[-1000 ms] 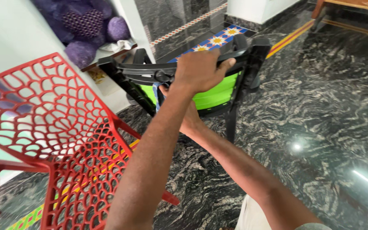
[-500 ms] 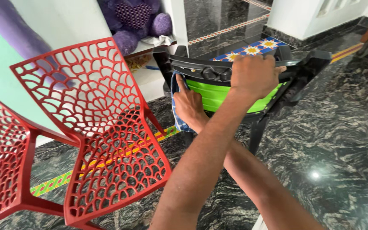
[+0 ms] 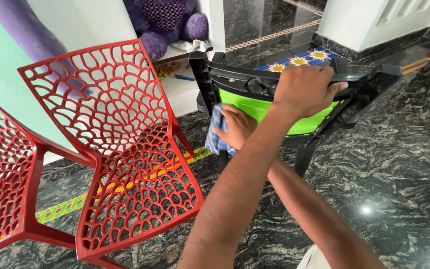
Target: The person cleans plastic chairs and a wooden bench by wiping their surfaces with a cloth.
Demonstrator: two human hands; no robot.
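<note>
Cloth (image 3: 216,133) in right hand (image 3: 236,127)

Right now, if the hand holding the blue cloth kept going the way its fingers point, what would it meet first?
The right hand, with the blue cloth, points up-left along the green chair back. It would likely meet the chair's black frame post first, though depth is unclear.

View: single head camera, no second view to share with
Facing: steeply down and forward over both forearms
Nearness: close; arms fill lower centre, floor (image 3: 384,164) right, red chair (image 3: 120,149) left
</note>
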